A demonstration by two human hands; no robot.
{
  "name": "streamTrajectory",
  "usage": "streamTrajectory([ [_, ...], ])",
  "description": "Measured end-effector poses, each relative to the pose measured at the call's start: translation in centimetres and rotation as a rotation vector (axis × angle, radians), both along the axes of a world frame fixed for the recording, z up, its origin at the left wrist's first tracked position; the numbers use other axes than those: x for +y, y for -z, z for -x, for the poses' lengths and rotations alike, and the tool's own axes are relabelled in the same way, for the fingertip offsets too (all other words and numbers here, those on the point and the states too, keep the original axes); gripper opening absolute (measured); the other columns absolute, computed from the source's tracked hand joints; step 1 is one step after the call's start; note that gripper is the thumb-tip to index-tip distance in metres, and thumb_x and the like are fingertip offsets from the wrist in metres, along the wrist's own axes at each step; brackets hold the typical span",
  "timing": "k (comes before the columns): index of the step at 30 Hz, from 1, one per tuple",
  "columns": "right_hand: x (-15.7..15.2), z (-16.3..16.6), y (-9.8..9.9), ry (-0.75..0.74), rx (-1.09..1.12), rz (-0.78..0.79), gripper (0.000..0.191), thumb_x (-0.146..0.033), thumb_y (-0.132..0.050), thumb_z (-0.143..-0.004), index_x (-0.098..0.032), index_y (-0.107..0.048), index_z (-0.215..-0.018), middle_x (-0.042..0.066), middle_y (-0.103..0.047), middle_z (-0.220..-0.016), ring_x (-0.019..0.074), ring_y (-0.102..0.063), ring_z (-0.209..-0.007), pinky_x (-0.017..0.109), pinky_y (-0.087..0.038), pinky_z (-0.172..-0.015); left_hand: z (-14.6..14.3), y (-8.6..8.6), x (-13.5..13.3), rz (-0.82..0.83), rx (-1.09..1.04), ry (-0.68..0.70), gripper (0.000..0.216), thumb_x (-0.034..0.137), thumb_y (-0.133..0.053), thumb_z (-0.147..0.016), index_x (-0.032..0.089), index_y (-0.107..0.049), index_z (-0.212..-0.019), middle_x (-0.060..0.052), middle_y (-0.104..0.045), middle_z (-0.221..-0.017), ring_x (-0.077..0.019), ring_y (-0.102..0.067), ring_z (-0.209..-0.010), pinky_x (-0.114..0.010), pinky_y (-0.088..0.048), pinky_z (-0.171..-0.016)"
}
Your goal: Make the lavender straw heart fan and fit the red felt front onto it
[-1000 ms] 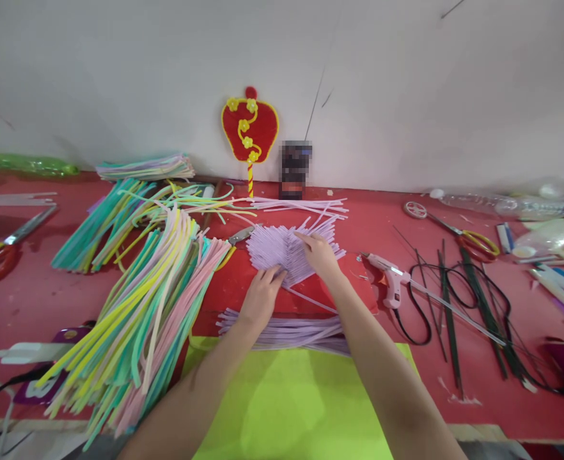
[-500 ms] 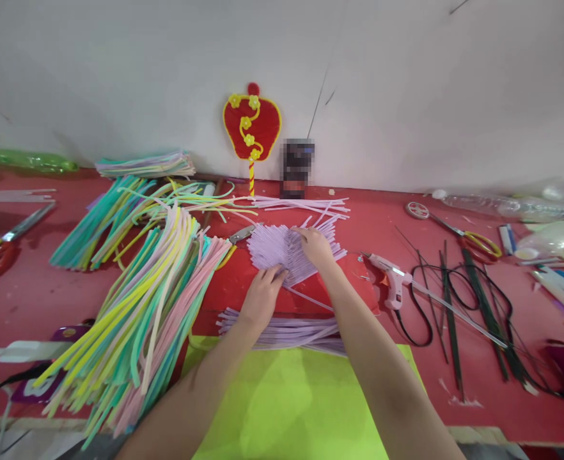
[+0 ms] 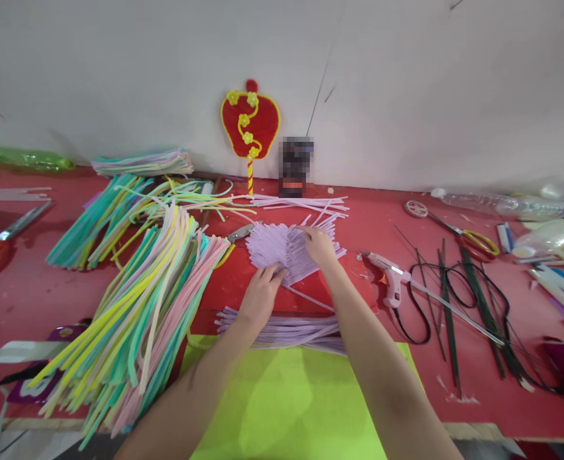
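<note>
A fan-shaped panel of lilac pipe cleaners lies on a red sheet at the middle of the table. My left hand rests on the panel's near edge, fingers pressed flat on the strips. My right hand lies on the panel's right half, fingers stretched over the strips near its top. Neither hand grips anything. A loose bundle of lilac pipe cleaners lies just below the red sheet, partly under my forearms.
A big heap of pastel pipe cleaners spreads at the left. A pink glue gun with black cord, green wires and scissors lie right. A red fan ornament leans on the wall. A lime sheet lies nearest me.
Both hands stay on the lilac panel; my right hand's fingers have shifted slightly along the top strips. The view has dipped a little.
</note>
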State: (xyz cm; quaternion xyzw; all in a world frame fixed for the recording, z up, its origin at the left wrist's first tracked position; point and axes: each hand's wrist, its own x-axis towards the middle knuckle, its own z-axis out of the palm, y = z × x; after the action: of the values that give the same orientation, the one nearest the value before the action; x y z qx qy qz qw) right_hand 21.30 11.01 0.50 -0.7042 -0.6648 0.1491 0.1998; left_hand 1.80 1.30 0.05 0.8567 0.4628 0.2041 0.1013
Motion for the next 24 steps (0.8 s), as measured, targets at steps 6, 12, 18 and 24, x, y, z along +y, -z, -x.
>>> streamTrajectory([
  [6,-0.2,-0.1,-0.1,0.051,0.01,0.018,0.042,-0.013,-0.038,-0.088,-0.026,-0.064,-0.118,0.005,-0.066,-0.114,0.0185,-0.061,-0.104,0.028,-0.043,-0.092,-0.1,-0.1,0.0,-0.003,-0.013,-0.003,0.037,0.009,-0.041,-0.091,0.018,-0.057,-0.123,-0.009,-0.057,-0.126,-0.021,-0.053,-0.108,-0.039,-0.048,-0.094],
  [12,-1.2,-0.3,-0.5,0.106,0.006,0.037,0.042,-0.013,-0.038,-0.086,-0.025,-0.065,-0.117,0.004,-0.065,-0.12,0.0195,-0.06,-0.109,0.03,-0.043,-0.094,0.0,0.1,0.1,0.006,-0.018,0.003,0.037,0.009,-0.042,-0.09,0.017,-0.057,-0.123,-0.009,-0.056,-0.126,-0.0206,-0.052,-0.108,-0.038,-0.047,-0.096],
  [18,-2.6,-0.7,-0.8,0.197,0.038,0.06,0.042,-0.014,-0.038,-0.085,-0.024,-0.065,-0.116,0.004,-0.066,-0.119,0.0181,-0.061,-0.108,0.028,-0.044,-0.093,0.0,0.2,0.1,0.003,-0.029,0.005,0.038,0.007,-0.041,-0.09,0.018,-0.057,-0.123,-0.009,-0.056,-0.125,-0.0206,-0.051,-0.111,-0.038,-0.046,-0.097],
  [24,-3.9,-0.9,-1.3,0.258,0.081,0.084,0.044,-0.014,-0.038,-0.083,-0.021,-0.066,-0.116,0.007,-0.069,-0.113,0.0211,-0.063,-0.104,0.029,-0.046,-0.088,0.0,0.1,0.1,0.016,-0.03,0.023,0.04,0.007,-0.038,-0.09,0.016,-0.055,-0.125,-0.011,-0.055,-0.126,-0.0213,-0.05,-0.114,-0.04,-0.046,-0.098],
])
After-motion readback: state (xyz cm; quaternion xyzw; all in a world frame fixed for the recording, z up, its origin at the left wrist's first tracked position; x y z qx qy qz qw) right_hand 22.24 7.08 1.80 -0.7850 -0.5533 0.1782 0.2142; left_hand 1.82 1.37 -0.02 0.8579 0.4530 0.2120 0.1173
